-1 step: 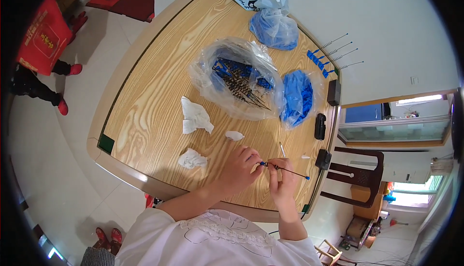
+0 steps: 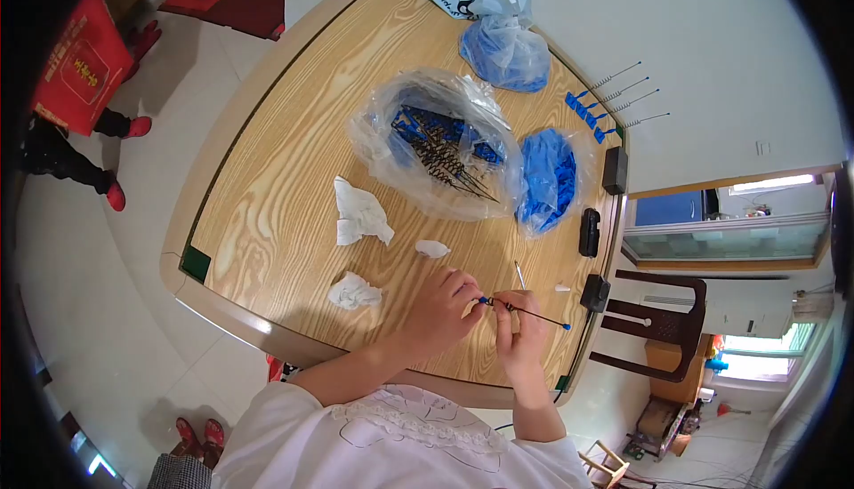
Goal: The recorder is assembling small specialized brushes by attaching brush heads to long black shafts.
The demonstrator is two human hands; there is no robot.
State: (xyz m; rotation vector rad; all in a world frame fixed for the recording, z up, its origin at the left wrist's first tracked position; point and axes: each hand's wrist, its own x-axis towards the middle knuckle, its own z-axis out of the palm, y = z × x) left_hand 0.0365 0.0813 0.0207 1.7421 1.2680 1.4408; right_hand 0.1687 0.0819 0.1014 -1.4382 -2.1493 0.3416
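A thin dark wire rod with a coiled part [image 2: 537, 315] and blue ends stretches between my two hands above the near right of the table. My left hand [image 2: 444, 302] pinches toward its blue left end, fingertips closed. My right hand [image 2: 523, 327] grips the coiled part, while the straight end with a blue tip sticks out to the right. Beyond my hands, an open clear plastic bag [image 2: 374, 147] holds many similar dark coiled rods [image 2: 440, 156] and blue pieces. To its right lies a bag of small blue parts [image 2: 544, 182]. A slim pen-like tool [image 2: 519, 274] rests just behind my right hand.
Crumpled white tissues [image 2: 358, 213] lie at left on the wooden table [image 2: 267, 196]. Several coiled rods stand in a blue holder [image 2: 587, 116] at the right edge, near black blocks [image 2: 589, 232]. A tied blue bag [image 2: 505, 53] sits behind. A person with a red bag [image 2: 82, 67] stands at left.
The red bag beside the person at left has shifted slightly. My hands and the rod look the same.
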